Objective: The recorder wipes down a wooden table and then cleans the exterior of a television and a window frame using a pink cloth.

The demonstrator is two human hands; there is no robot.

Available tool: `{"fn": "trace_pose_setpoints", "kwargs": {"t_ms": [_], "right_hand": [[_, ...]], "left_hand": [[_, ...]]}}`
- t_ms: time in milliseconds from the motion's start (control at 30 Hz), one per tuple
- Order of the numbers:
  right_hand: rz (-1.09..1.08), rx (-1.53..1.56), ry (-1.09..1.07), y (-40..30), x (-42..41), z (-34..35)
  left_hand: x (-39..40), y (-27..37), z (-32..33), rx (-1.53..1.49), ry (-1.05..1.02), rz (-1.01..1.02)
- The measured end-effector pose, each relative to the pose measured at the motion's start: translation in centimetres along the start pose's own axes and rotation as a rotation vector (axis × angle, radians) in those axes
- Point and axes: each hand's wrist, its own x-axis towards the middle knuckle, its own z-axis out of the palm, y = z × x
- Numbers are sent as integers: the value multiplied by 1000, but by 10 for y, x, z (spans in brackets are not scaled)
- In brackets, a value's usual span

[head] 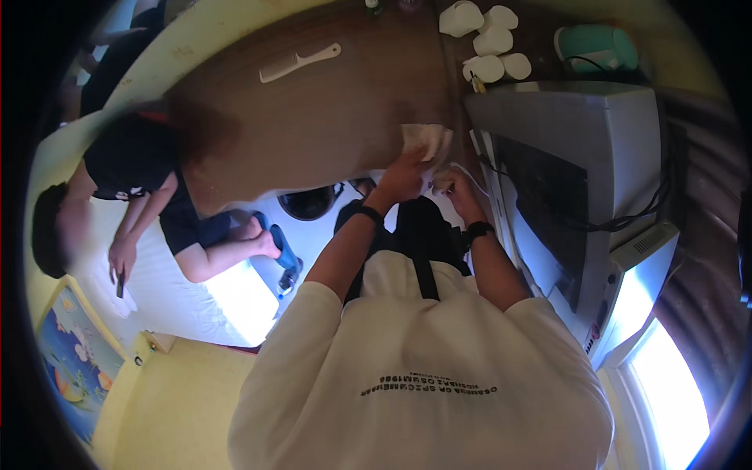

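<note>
My left hand [404, 175] reaches the near edge of the brown table [329, 123], its fingers gripping the lower part of a creased beige cloth [427, 140]. The cloth's upper part lies on the tabletop. Close beside it, my right hand [462, 191] pinches a small brownish-beige piece [440, 181] just off the table edge. Whether that piece belongs to the cloth cannot be made out. A thin white cable [470, 175] curves past my right fingers.
A white comb [301, 62] lies on the table. White rolls [492, 41] and a teal appliance [596, 48] stand behind a grey CRT screen [540, 211] on my right. A seated person [138, 158] is on the left. A round black object [308, 204] sits below the table edge.
</note>
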Motion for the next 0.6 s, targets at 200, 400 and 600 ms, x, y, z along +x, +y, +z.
{"fn": "trace_pose_setpoints", "kwargs": {"t_ms": [200,400,600], "right_hand": [[-105,-252,-137,-30,-18,11],[415,-429,-247,-51,-12,23],[-135,-647,-331,-37,23,86]], "left_hand": [[13,19,16,-62,40,-40],[-40,-29,-14,78,51,-190],[-97,-114,-51,398,125,-520]]}}
